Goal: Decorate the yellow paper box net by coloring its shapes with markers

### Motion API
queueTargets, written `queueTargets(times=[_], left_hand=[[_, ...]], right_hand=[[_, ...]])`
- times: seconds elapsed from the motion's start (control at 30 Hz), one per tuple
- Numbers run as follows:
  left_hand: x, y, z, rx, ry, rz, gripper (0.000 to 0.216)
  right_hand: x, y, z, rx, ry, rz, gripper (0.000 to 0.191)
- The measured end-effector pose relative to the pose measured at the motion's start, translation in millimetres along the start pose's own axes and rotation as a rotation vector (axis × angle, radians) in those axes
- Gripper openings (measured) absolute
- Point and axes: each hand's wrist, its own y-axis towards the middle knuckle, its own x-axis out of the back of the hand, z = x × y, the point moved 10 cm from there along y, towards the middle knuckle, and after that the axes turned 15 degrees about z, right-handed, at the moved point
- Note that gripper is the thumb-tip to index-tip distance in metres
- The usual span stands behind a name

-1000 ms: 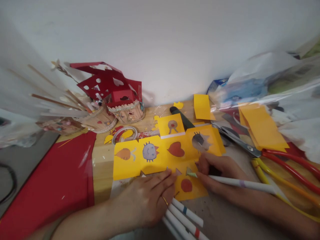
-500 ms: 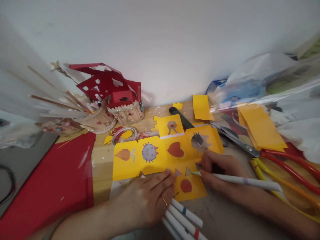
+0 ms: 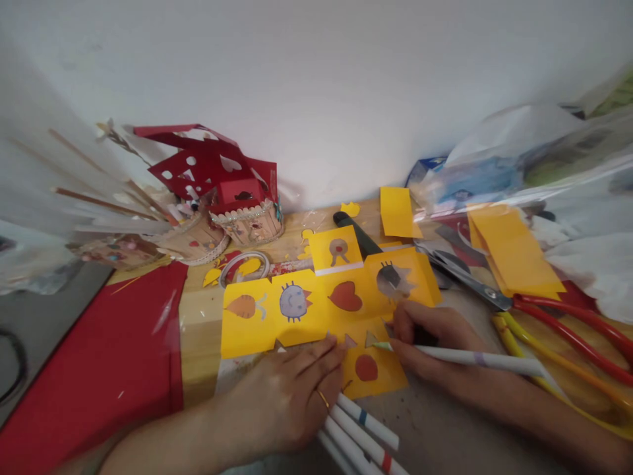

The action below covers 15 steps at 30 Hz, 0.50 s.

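A yellow card cutout [image 3: 247, 340], laid flat like an unfolded box, bears coloured drawings: a heart, a smiling round face and others. My right hand [image 3: 425, 336] is closed around a white marker [image 3: 494, 359] in a writing grip. Its pale green tip touches the lower panel beside a small triangle, above a red round shape. My left hand [image 3: 306, 389] presses on the card's lower edge with its fingers together. Several white markers [image 3: 363, 422] stick out from under its palm, held in that hand; their other ends are hidden.
Red-handled scissors [image 3: 499, 302] and a yellow-handled pair [image 3: 504, 330] lie at the right, near folded yellow card [image 3: 524, 251]. Behind stand decorated stick holders [image 3: 257, 223] and a tape roll [image 3: 242, 267]. Red sheets [image 3: 109, 349] cover the left; plastic bags [image 3: 494, 165] crowd the back right.
The marker tip stays by the small triangle, with hardly any movement of the right hand. The whole view has shifted slightly; the left hand keeps its place on the card.
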Motion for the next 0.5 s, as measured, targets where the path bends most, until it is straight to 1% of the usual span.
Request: queueTargets(times=[0.03, 0.07, 0.1, 0.2, 0.23, 0.27, 0.3, 0.33, 0.37, 0.4, 0.43, 0.5], left_hand=[[0, 0, 0, -0.001, 0.001, 0.001, 0.032], [0, 0, -1, -0.004, 0.004, 0.002, 0.032], [-1, 0, -1, -0.006, 0.007, 0.004, 0.031], [-3, -2, -2, -0.003, 0.020, 0.006, 0.028], [-4, -3, -2, -0.002, 0.027, 0.002, 0.028], [-4, -3, -3, -0.002, 0.037, -0.003, 0.027], [-4, -4, -4, -0.007, 0.049, -0.009, 0.028], [-4, -4, -5, -0.015, 0.061, -0.014, 0.028], [-5, -5, -6, -0.023, 0.075, -0.017, 0.028], [-6, -5, -7, -0.035, 0.089, -0.019, 0.028], [-6, -5, -8, -0.044, 0.106, -0.023, 0.027], [-7, -5, -10, -0.064, 0.140, -0.035, 0.026]], right_hand=[[4, -1, 1, 0.007, -0.003, -0.034, 0.023], [11, -3, 3, 0.020, -0.003, -0.101, 0.023], [22, -7, 4, 0.033, 0.001, -0.199, 0.022], [66, -34, 7, 0.043, 0.006, -0.605, 0.014], [78, -45, 8, 0.025, -0.027, -0.722, 0.015], [88, -54, 9, -0.009, -0.091, -0.801, 0.020], [95, -60, 12, -0.058, -0.195, -0.843, 0.026], [100, -64, 14, -0.118, -0.324, -0.861, 0.029], [102, -62, 14, -0.176, -0.433, -0.831, 0.030], [101, -57, 10, -0.218, -0.500, -0.759, 0.028], [99, -51, 6, -0.223, -0.515, -0.694, 0.024], [90, -38, 0, -0.169, -0.479, -0.572, 0.017]])
